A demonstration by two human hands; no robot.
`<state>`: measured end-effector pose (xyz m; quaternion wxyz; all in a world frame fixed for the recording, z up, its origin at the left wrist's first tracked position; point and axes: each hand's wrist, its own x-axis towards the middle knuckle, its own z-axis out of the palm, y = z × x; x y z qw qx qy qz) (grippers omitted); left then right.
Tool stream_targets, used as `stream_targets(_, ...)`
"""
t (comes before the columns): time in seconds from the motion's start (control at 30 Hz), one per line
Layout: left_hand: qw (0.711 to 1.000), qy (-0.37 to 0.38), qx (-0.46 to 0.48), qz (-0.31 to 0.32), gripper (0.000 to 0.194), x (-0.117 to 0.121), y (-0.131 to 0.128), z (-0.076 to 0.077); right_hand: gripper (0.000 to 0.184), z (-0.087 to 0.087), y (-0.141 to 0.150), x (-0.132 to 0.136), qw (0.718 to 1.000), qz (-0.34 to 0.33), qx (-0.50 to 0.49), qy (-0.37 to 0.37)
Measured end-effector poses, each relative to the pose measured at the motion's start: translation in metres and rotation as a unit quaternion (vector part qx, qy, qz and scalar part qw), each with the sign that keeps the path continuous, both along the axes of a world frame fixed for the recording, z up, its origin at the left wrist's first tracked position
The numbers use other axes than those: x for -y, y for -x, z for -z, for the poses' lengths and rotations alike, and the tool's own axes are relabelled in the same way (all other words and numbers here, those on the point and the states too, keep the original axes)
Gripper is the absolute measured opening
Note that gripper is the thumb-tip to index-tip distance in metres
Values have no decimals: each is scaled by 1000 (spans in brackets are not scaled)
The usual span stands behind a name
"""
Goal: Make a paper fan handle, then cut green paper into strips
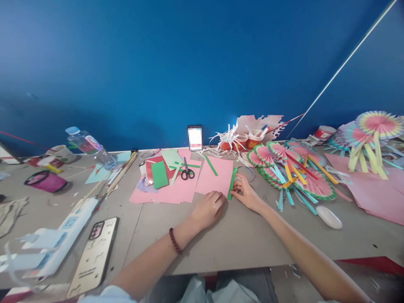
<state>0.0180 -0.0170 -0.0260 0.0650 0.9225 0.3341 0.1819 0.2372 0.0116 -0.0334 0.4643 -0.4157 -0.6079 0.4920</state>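
Note:
My left hand (208, 210) lies palm down at the near edge of a pink paper sheet (214, 179), its fingers lightly bent and resting on it. A green paper strip (232, 182) runs along that sheet's right edge, with the fingers of my right hand (248, 194) closed on it. Another green strip (211, 166) lies across the top of the sheet. To the left, black scissors (187, 173) rest on more pink paper (186, 191), beside a green paper rectangle (160, 175) and several thin strips. My left fingertips are partly hidden.
Folded paper fans (311, 179) with ribbons lie to the right, near a white computer mouse (328, 217). A phone (195, 138) leans on the blue wall. On the left are a plastic bottle (91, 147), a power strip (65, 235) and another phone (94, 256). Paper cups (254, 141) stand behind.

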Motion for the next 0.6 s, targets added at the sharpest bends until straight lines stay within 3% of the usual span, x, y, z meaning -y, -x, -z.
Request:
stream_targets(0.2, 1000, -2, -16, 2, 31, 1, -1, -2, 63, 5, -3, -2, 999, -20, 39, -22)
stream_targets(0.37, 1000, 3, -23, -4, 30, 2, -2, -5, 67, 10, -7, -5, 1000, -27, 12, -1)
stream_targets(0.6, 1000, 5, -24, -7, 32, 2, -1, -6, 65, 7, -5, -2, 998, -29, 61, -19)
